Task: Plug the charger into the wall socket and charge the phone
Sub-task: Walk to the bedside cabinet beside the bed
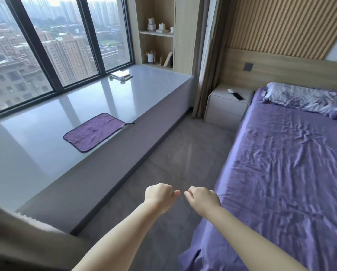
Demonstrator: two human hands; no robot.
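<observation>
Evidently, neither grip held anything at this moment. The left hand was curled into a loose fist, fingers folded together on nothing visible; the right hand was closed the same way and likewise empty. Both were stretched out ahead of the person above the floor, knuckles near each other but apart, between the window bench and the bed.

The phone lay flat on the nightstand at the far end of the room, well apart from both hands. Its long axis ran diagonally across the top, from the back left toward the front right corner nearest the bed. Which end carried the charging port could not be told at this range. Just beside it, toward the back, sat a small white object, judged to be the charger with its cable bunched up, though it was too small to confirm. A dark plate on the wooden headboard panel above the nightstand was judged to be the wall socket.

The step in hand appeared to be the approach: nothing had yet been picked up or plugged in. The next move would call for walking up the aisle to the nightstand, opening a hand over the white object, and finding its plug end before raising it to the plate.
</observation>
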